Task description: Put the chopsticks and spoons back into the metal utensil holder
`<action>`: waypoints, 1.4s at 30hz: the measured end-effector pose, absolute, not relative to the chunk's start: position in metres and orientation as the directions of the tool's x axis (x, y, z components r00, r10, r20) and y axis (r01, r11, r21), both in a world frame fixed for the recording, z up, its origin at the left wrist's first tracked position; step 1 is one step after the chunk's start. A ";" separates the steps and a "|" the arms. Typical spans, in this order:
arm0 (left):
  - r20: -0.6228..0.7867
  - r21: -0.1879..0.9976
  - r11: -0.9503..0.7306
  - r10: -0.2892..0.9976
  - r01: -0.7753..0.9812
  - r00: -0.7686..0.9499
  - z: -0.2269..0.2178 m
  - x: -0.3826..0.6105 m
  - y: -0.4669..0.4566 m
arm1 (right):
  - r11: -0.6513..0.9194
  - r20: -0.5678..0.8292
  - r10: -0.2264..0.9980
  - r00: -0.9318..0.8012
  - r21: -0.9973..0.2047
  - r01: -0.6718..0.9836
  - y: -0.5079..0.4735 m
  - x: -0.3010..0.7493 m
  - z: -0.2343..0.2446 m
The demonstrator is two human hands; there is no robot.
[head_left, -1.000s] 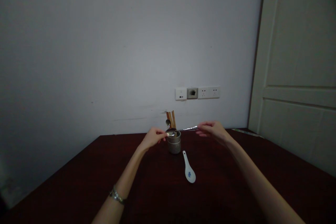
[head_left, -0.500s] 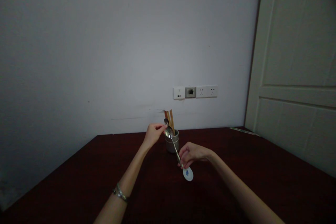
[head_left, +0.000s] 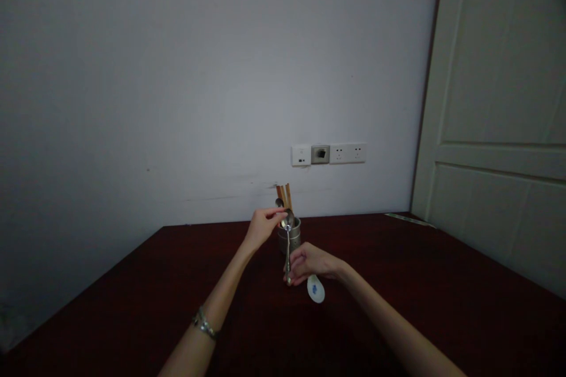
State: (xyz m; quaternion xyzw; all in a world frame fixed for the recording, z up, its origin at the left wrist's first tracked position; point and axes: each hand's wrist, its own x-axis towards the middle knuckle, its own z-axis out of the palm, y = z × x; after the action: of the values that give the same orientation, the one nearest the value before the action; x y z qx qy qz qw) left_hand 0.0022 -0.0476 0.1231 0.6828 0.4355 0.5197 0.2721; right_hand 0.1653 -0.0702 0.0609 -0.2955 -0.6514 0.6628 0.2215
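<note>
A metal spoon (head_left: 288,244) stands nearly upright in front of a small metal utensil cup (head_left: 293,237) on the dark red table (head_left: 132,306). My left hand (head_left: 260,227) pinches the spoon's bowl at the top, beside the cup's rim. My right hand (head_left: 309,263) is closed round the lower end of the handle, low over the table. Wooden chopsticks (head_left: 283,195) and another spoon stick out of the cup. A white ceramic spoon (head_left: 315,288) with a blue mark lies on the table just under my right hand, partly covered by it.
A grey wall with a strip of wall sockets (head_left: 328,154) rises behind the table. A pale door (head_left: 499,129) stands at the right. A thin light strip (head_left: 409,220) lies at the table's far right corner. A bracelet (head_left: 202,325) circles my left wrist.
The metal spoon has swung from level to nearly upright. My right hand came down and left with the handle end, over the ceramic spoon. My left hand stayed at the spoon's bowl.
</note>
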 end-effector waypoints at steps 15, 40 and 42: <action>0.154 0.939 -0.190 0.978 0.285 0.144 0.100 0.016 -0.045 | 0.019 -0.055 0.768 -0.638 -0.994 0.109 -0.059 0.171 0.058; 0.288 0.958 -0.288 0.958 -0.002 0.009 0.129 -0.001 -0.017 | -0.034 -0.057 0.897 -0.439 -0.998 0.060 -0.024 0.214 0.046; 0.310 0.951 -0.310 0.950 0.001 -0.022 0.136 0.000 -0.006 | -0.055 -0.069 0.930 -0.362 -0.997 0.048 -0.015 0.226 0.035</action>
State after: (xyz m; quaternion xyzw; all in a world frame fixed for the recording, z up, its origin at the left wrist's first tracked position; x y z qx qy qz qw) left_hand -0.0004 -0.0058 0.1359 0.5662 0.4203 0.5783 0.4102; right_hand 0.2262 -0.0155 0.0347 -0.4238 -0.5769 0.5900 0.3735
